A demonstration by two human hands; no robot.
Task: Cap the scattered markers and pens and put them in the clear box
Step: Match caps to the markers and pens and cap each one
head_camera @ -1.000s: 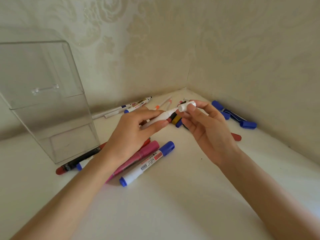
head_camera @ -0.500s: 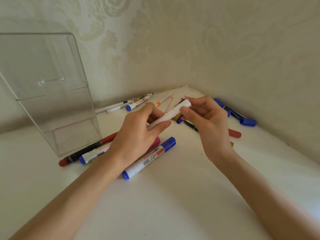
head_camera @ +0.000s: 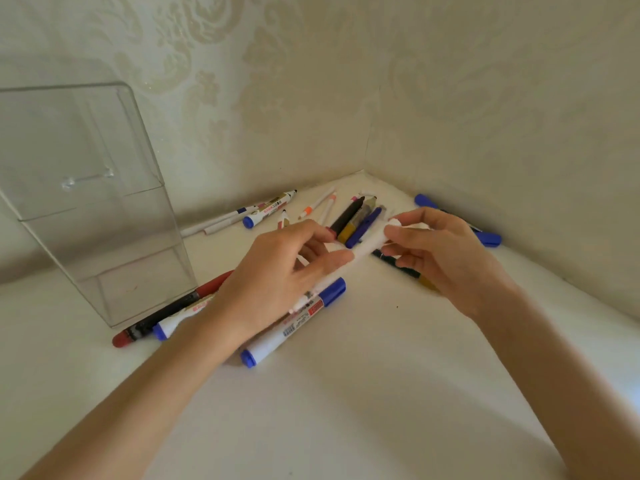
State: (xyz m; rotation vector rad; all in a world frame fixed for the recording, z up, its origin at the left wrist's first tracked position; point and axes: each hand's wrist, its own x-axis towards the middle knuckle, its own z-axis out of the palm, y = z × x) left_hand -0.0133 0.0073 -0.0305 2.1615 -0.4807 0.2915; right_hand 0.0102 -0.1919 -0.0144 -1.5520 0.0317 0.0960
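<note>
Close to the camera, bare white surface [head_camera: 346, 417] is showing between the two forearms, giving open room for moving. Past it, a blue-capped marker [head_camera: 294, 325] is lying slantwise, partly under the left wrist. A red-and-black marker [head_camera: 162, 315] and a second white marker [head_camera: 175, 322] are lying beside it, at the foot of the clear box [head_camera: 104, 220]. That box is standing upright at the left, walling off that side.

Behind the hands, a black marker [head_camera: 348, 214], a yellow pen [head_camera: 349, 231] and a blue pen [head_camera: 363, 225] are lying side by side. A dark pen [head_camera: 398, 266] is lying beneath the right fingers. Farther back, an orange-tipped pen [head_camera: 313, 206] and thin white pens [head_camera: 214, 225] are lying near the back wall. Blue markers [head_camera: 489, 239] are lying along the right wall, partly hidden by the right hand [head_camera: 443, 252].

Two papered walls are meeting in a corner [head_camera: 365, 168], closing the surface at the back and right.

Left hand [head_camera: 277, 282], somewhat blurred, is pinching the barrel of a white pen [head_camera: 367, 244] between thumb and fingers. Right hand is curling its fingers round the pen's far end. Pen is being held above the clutter, between both hands.
</note>
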